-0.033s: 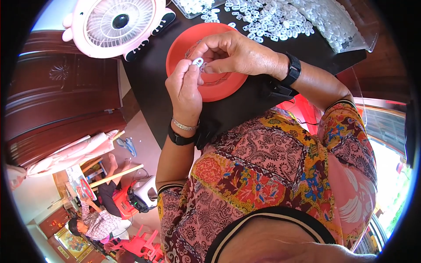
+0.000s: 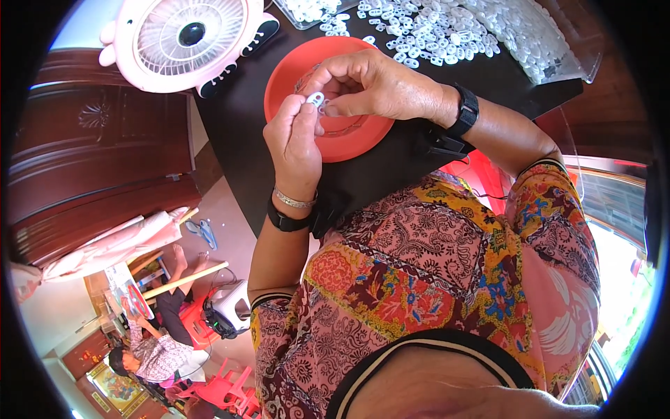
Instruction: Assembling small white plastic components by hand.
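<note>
My left hand (image 2: 296, 140) and my right hand (image 2: 380, 87) meet fingertip to fingertip over a red plastic bowl (image 2: 349, 150). Between them they pinch a small white plastic ring piece (image 2: 315, 99). The bowl stands on a black table (image 2: 237, 140). Both wrists carry black bands, and the left also has a silver bracelet. What lies inside the bowl is mostly hidden by my hands.
A heap of several small white plastic pieces (image 2: 447, 28) lies on the table beyond the bowl, beside a clear tray (image 2: 307, 10). A pink desk fan (image 2: 185, 38) stands at the table's left corner. A dark wooden cabinet (image 2: 98, 160) is on the left. Another person (image 2: 150, 356) sits lower left.
</note>
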Motion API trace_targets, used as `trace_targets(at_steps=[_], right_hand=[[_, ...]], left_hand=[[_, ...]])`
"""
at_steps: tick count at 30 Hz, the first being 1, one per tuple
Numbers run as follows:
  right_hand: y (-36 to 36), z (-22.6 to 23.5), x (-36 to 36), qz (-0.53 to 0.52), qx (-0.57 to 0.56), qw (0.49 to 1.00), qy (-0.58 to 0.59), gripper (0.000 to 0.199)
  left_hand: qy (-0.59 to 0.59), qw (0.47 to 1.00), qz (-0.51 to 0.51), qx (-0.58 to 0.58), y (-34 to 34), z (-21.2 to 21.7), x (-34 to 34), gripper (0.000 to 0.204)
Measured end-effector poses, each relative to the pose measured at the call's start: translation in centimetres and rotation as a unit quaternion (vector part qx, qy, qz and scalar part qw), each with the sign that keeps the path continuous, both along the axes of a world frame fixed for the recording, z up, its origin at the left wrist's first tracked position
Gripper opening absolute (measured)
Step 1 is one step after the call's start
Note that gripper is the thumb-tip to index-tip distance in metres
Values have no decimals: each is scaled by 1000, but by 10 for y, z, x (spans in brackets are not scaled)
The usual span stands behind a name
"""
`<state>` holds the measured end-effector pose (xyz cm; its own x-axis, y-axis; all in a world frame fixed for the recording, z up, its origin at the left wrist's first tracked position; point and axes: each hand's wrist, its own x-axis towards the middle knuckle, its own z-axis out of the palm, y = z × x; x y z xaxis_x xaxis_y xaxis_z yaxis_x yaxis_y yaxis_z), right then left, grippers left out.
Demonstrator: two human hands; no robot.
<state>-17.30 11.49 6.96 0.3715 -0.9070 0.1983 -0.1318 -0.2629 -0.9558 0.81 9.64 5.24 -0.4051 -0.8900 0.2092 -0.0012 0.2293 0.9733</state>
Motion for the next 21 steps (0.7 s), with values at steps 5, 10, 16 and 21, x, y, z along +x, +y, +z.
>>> trace_targets(at_steps=[5, 10, 16, 21], right_hand=[[1, -1, 2, 2, 6, 999, -41, 27], [1, -1, 3, -1, 13, 999, -42, 28], [0, -2, 3, 9, 6, 997, -79, 30], [2, 1, 2, 14, 17, 998, -53, 31]], left_hand=[[-8, 1000, -4, -2, 1, 1, 0, 20], [0, 1000, -9, 13, 1, 0, 0, 19], [41, 998, -17, 46, 1, -1, -2, 19], [41, 998, -7, 45, 3, 2, -4, 19]])
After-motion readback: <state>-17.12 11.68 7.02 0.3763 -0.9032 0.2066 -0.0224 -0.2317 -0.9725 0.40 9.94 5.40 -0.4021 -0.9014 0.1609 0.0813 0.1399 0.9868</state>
